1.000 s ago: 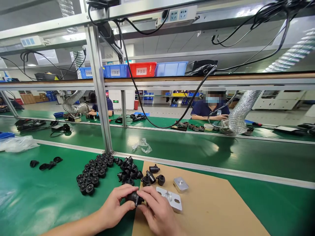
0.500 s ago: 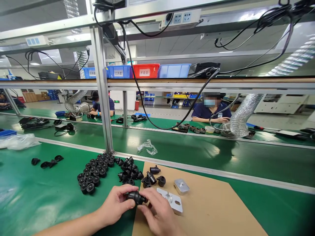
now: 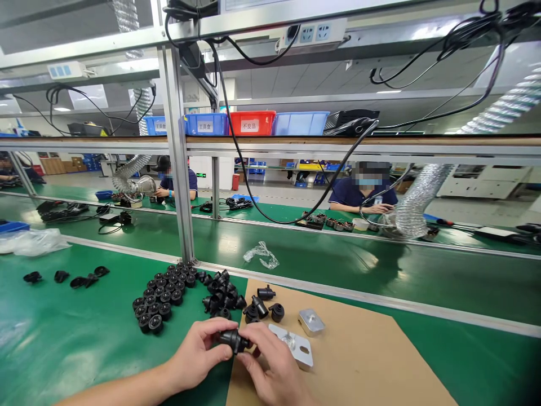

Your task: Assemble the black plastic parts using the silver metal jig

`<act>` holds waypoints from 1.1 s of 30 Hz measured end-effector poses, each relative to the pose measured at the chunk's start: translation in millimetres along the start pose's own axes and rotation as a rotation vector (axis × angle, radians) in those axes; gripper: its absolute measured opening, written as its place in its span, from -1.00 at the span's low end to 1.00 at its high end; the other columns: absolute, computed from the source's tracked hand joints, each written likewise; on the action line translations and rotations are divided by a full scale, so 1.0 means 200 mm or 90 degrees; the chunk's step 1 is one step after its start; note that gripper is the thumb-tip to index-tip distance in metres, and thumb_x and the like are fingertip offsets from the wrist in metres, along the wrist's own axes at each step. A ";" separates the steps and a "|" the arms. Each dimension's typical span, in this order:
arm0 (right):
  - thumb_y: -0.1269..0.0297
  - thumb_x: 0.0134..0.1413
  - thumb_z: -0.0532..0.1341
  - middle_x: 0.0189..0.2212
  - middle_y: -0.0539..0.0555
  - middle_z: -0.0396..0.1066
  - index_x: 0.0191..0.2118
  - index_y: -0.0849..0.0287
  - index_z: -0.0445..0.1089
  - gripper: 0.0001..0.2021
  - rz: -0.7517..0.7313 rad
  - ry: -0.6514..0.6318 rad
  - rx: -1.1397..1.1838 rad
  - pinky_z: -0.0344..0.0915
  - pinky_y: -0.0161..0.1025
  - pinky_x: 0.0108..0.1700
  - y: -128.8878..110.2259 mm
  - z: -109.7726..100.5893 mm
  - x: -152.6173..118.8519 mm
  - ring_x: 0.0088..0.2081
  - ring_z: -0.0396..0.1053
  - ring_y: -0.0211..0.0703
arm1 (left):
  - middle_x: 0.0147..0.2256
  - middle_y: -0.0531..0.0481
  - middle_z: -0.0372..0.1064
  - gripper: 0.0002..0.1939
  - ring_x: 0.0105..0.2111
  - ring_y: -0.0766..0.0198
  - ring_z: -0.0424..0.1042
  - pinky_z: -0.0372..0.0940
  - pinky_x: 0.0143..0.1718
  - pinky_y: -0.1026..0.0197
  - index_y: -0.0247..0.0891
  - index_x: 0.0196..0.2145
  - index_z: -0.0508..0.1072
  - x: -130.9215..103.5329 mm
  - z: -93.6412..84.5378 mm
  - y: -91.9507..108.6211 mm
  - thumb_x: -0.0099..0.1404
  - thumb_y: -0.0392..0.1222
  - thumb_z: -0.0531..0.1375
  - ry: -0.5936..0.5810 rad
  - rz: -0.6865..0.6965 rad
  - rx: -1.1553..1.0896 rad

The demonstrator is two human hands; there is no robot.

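Note:
Between both hands, over the left edge of the brown board, is a black plastic fitting (image 3: pixel 231 339) lying roughly sideways. My left hand (image 3: pixel 203 354) pinches its left end between thumb and fingers. My right hand (image 3: pixel 273 361) is closed around its narrower right end, and the fingers hide part of it. Just beyond the right hand lies a flat metal plate (image 3: pixel 302 351) with a hole in it. A smaller metal block (image 3: pixel 311 322) sits farther back. Several loose black fittings (image 3: pixel 259 306) rest on the board beyond my fingers.
Round black caps (image 3: pixel 155 323) stand in rows left of a heap of black fittings (image 3: pixel 222 290). More black pieces (image 3: pixel 88 280) lie far left. The cardboard-brown board (image 3: pixel 372 361) covers the right side. Crumpled clear plastic (image 3: pixel 262 255) lies on the green belt beyond a metal post (image 3: pixel 180 169). Co-workers sit opposite.
Both hands keep their hold on the fitting, almost unmoved. The crumpled plastic has shifted right along the belt. Another black piece now shows at far left. The co-worker opposite has lowered their head.

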State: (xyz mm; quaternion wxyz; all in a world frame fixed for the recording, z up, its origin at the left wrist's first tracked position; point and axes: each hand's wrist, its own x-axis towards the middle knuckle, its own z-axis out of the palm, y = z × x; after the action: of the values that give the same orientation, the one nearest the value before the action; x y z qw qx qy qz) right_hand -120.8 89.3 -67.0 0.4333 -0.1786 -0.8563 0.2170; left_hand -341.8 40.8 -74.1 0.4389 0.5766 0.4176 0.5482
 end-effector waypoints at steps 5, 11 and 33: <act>0.46 0.30 0.16 -0.04 0.16 0.47 0.14 0.04 0.33 -0.65 0.023 -0.012 0.023 0.50 -0.25 -0.21 0.00 0.00 -0.01 -0.10 0.50 -0.07 | -0.03 -0.16 0.63 -0.56 -0.03 -0.01 0.59 0.46 0.08 0.07 -0.16 0.01 0.68 0.00 0.00 0.01 0.18 -0.04 0.49 0.007 -0.021 0.005; 0.49 0.33 0.15 -0.03 0.20 0.52 0.13 0.08 0.36 -0.67 -0.073 -0.014 -0.099 0.53 -0.13 -0.12 -0.01 -0.03 0.02 -0.08 0.53 0.01 | -0.02 -0.18 0.62 -0.56 0.00 -0.06 0.57 0.46 0.13 -0.01 -0.14 0.03 0.67 -0.02 -0.02 -0.02 0.19 -0.05 0.46 0.015 -0.011 0.136; 0.59 0.32 0.10 -0.03 0.24 0.55 0.23 0.13 0.31 -0.56 -0.177 -0.016 -0.148 0.50 -0.12 -0.18 -0.04 -0.07 0.05 -0.14 0.51 0.02 | -0.10 -0.11 0.65 -0.63 -0.08 0.00 0.58 0.47 0.02 0.09 -0.11 0.02 0.66 -0.04 -0.01 0.06 0.24 -0.14 0.44 0.013 0.064 0.243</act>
State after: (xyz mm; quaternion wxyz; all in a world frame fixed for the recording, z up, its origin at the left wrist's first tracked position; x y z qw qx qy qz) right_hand -116.8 90.8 -48.6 0.4250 -0.1048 -0.8973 0.0565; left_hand -344.6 30.1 -65.5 0.2895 0.6638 0.4893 0.4860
